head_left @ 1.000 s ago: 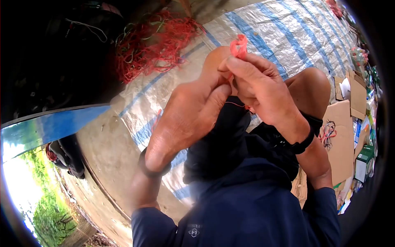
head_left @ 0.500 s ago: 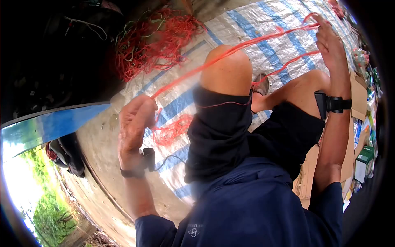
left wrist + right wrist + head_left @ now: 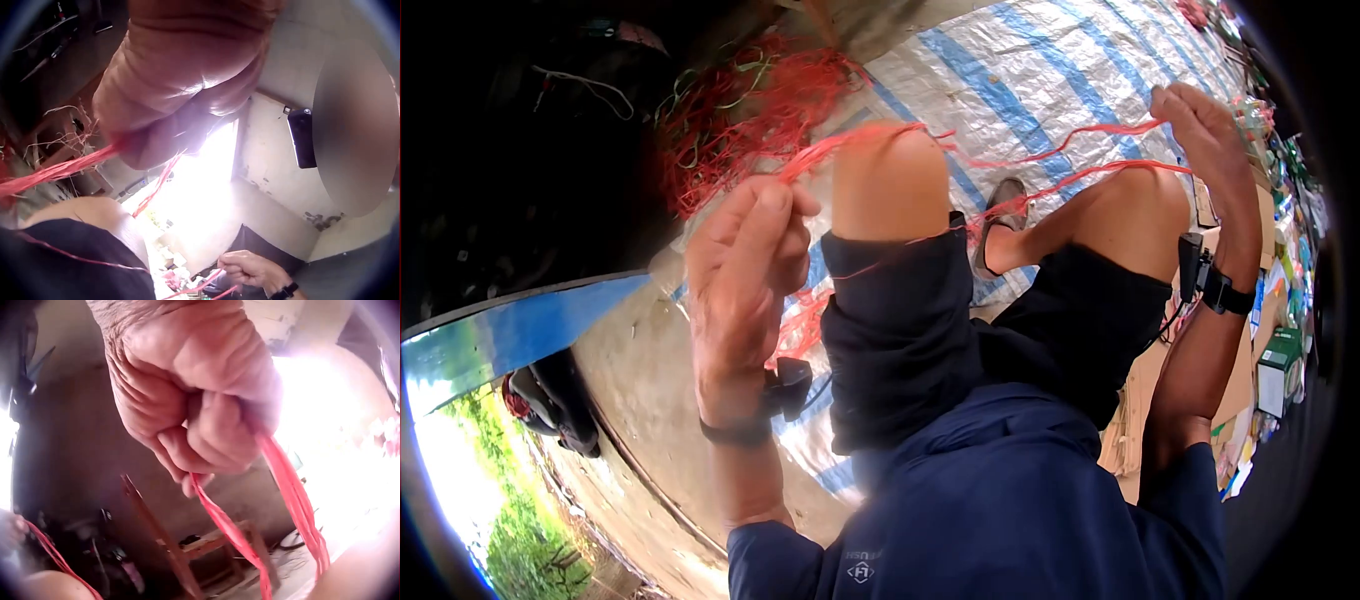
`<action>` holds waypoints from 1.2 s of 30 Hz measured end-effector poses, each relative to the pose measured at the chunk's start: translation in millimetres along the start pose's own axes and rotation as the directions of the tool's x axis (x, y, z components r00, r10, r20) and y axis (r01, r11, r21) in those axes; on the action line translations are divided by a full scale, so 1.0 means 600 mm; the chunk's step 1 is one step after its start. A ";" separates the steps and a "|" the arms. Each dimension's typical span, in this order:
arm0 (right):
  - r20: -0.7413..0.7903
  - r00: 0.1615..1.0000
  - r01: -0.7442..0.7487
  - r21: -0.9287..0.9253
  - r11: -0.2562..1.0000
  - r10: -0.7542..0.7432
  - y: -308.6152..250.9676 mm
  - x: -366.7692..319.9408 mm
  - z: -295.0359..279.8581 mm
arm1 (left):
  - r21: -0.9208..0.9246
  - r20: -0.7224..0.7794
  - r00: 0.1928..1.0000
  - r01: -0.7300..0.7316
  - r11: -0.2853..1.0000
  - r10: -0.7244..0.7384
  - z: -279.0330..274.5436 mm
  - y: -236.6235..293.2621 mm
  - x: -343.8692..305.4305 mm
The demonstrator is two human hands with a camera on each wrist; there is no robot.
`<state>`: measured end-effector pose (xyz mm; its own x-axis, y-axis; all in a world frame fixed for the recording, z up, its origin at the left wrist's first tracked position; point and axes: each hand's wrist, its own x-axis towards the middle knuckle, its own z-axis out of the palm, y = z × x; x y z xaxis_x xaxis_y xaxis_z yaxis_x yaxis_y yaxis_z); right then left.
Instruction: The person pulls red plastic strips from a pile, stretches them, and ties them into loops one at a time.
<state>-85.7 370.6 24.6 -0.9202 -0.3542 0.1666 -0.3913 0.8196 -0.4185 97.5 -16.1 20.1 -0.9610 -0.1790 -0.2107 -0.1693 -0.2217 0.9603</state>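
My left hand [image 3: 745,265] grips a frayed bundle of red plastic twine [image 3: 840,148] beside my raised knee; the bundle stretches over the knee, blurred. In the left wrist view this twine [image 3: 69,167] comes out from between curled fingers, with a second short strand hanging below. Out to the right, my right hand [image 3: 1208,135] pinches a thinner red strand [image 3: 1090,130] leading back toward the knee, while another strand [image 3: 1090,178] runs below it. The right wrist view shows two red lengths [image 3: 231,531] leaving the fist. A thin strand [image 3: 890,252] lies across my shorts.
A tangled heap of red twine [image 3: 750,120] lies on the floor at upper left. Smaller red loops [image 3: 800,330] rest on the blue-and-white striped tarp [image 3: 1040,70]. Cardboard [image 3: 1230,390] and a green-and-white box [image 3: 1280,370] stand at the right.
The hands have parted from together near the knee to wide apart. Twine stretched between them half a second ago now sags in separate parts. The left hand has risen; the right has dropped slightly.
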 end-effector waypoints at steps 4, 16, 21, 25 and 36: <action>0.152 0.987 -0.071 0.695 0.715 -0.049 -0.061 -0.039 0.055 | 0.155 0.038 0.998 0.036 0.987 -0.042 0.060 0.004 0.014; 0.384 0.923 -0.371 0.904 0.211 -0.021 -0.231 -0.088 0.173 | 0.491 0.371 0.921 -0.301 0.818 0.116 0.148 -0.063 0.029; 0.350 0.932 -0.363 0.899 0.246 0.099 -0.223 -0.085 0.181 | 0.396 0.344 0.938 -0.184 0.899 0.041 0.137 -0.057 0.024; 0.338 0.926 -0.374 0.878 0.300 0.166 -0.154 -0.045 0.148 | 0.430 0.215 0.949 0.121 0.895 -0.232 0.091 -0.021 -0.004; 0.291 0.881 -0.168 0.930 -0.328 0.373 0.091 0.082 0.195 | 0.212 0.116 0.985 0.100 0.972 -0.126 -0.039 -0.045 -0.064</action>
<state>-150.8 345.2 -94.3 -0.9533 -0.1376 -0.2690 0.2940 -0.6280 -0.7206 144.1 -25.4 -2.0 -0.9508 -0.0366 -0.3077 -0.3067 -0.0306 0.9513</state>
